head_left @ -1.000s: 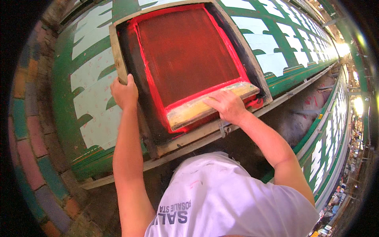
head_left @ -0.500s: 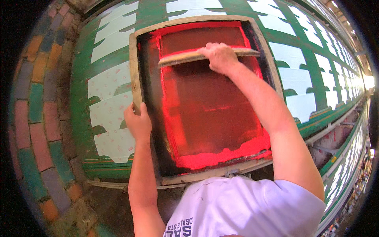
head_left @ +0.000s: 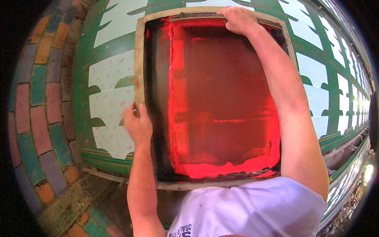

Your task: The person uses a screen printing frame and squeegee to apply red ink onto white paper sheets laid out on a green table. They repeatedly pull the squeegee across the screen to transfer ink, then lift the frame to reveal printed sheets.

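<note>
A wooden-framed printing screen [head_left: 223, 91] lies on a long green table [head_left: 87, 142], its mesh smeared with red ink that is thickest along the near and side edges. My left hand [head_left: 137, 122] grips the left bar of the wooden frame [head_left: 139, 59]. Up at the far edge of the screen, my right hand [head_left: 241, 19] is closed on a squeegee [head_left: 195, 16], a long flat bar lying just inside the top bar of the frame. My right forearm crosses the screen's right side and hides part of it.
White cut fabric pieces [head_left: 108, 102] are laid in rows on the table, left, right and beyond the frame; some carry small pink prints. A coloured brick floor [head_left: 39, 126] runs along the left. Another long table [head_left: 343, 189] with white pieces stretches at the lower right.
My right hand has pushed the squeegee from the screen's near edge across to its far edge, leaving a band of red ink near me. My left hand stays on the frame.
</note>
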Motion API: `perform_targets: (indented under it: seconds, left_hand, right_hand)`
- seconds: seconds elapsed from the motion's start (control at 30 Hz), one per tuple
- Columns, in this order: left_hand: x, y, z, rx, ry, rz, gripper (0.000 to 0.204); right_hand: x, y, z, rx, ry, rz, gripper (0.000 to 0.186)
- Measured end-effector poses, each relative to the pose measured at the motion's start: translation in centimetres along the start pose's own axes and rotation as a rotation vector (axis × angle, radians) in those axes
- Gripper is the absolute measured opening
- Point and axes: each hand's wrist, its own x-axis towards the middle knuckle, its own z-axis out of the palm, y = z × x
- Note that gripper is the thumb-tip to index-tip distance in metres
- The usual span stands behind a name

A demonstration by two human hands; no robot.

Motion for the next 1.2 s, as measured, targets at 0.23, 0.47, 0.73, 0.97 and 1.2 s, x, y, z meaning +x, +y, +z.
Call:
perform_targets:
  seconds: [0.23, 0.47, 0.73, 0.97, 1.2]
  left_hand:
    - [0.4, -0.1, 0.1, 0.052, -0.006, -0.005, 0.039]
    - [0.9, -1.6, 0.6, 0.080, 0.002, 0.066, 0.043]
    - [0.9, -1.0, 0.5, 0.153, -0.013, 0.063, 0.059]
    - [0.1, 0.2, -0.9, 0.328, -0.138, -0.001, 0.067]
    - [0.3, 0.3, -0.3, 0.469, -0.110, 0.010, 0.074]
  right_hand:
    - [-1.3, -1.4, -2.5, 0.045, -0.087, -0.002, 0.045]
    - [-13.2, -7.8, -6.2, 0.132, -0.235, -0.058, 0.037]
    - [-31.0, -18.5, -9.8, 0.119, -0.246, -0.044, 0.026]
    - [-43.6, -26.1, -12.6, 0.189, -0.278, 0.002, 0.023]
    - [-49.4, -29.0, -12.6, 0.197, -0.173, -0.032, 0.034]
